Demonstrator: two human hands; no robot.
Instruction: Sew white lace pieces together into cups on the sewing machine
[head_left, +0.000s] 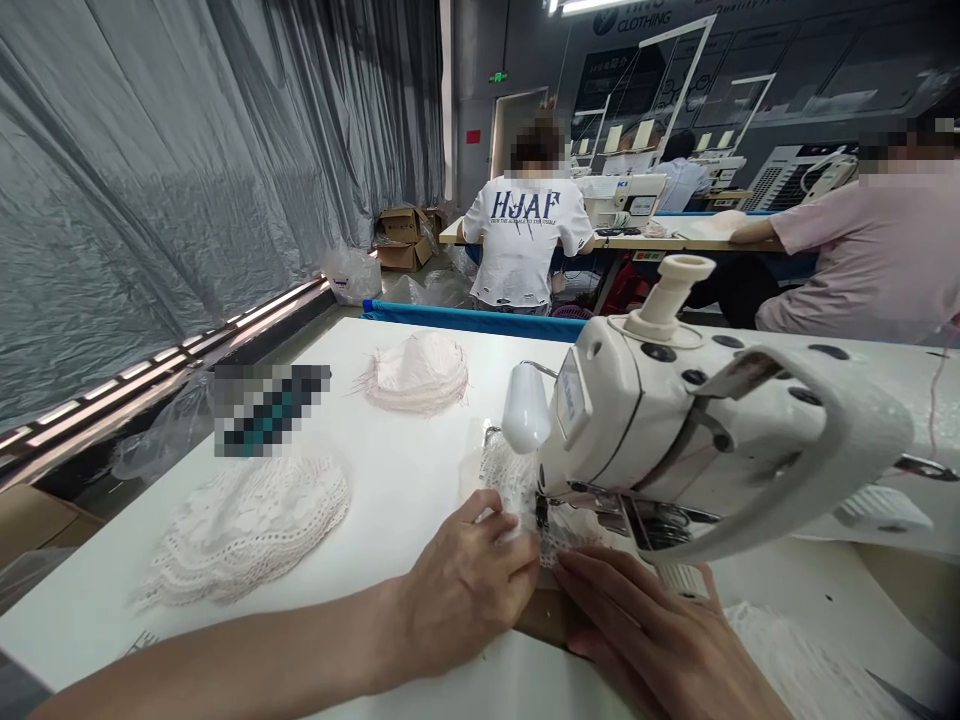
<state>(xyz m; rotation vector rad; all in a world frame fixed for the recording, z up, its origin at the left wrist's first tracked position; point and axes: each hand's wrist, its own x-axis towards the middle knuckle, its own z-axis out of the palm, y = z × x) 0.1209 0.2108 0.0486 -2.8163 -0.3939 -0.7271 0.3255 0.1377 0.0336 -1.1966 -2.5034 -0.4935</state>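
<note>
A white sewing machine stands before me, with a piece of white lace fabric under its presser foot. My left hand is left of the needle area, fingers curled and closed on the lace, knuckles up. My right hand lies in front of the machine head, fingers stretched out together, their tips touching the near edge of the lace. The needle tip and the fabric under my fingers are mostly hidden. More white lace lies right of my right hand.
On the white table lie a large stack of scalloped lace pieces, a smaller stack with loose threads and a pixelated dark item. Co-workers sit at tables beyond. Cardboard boxes stand by the curtain.
</note>
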